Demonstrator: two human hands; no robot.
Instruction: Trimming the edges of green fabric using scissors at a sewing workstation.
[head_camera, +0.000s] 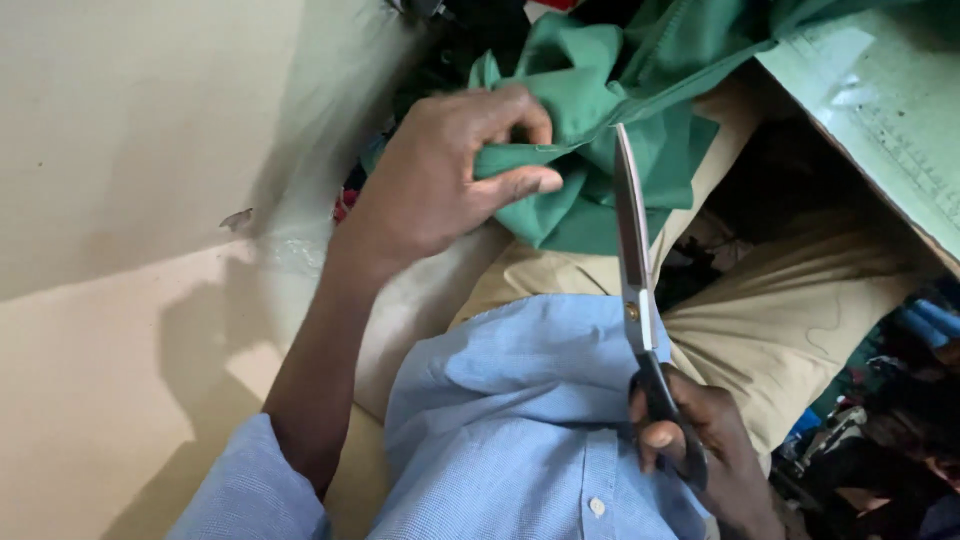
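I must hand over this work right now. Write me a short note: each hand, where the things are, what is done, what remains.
Left hand: pinches a bunched fold of the green fabric, held over the lap.
Right hand: grips the black handles of the scissors; blades look closed, tip touching the fabric's edge.
Done: no cut visible.
Left: the cutting itself, as far as one can see.

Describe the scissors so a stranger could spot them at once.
Start at the green cloth bunched at the top. A long silver blade runs down from it to the right hand: the scissors, the only metal thing here, with dark handles.
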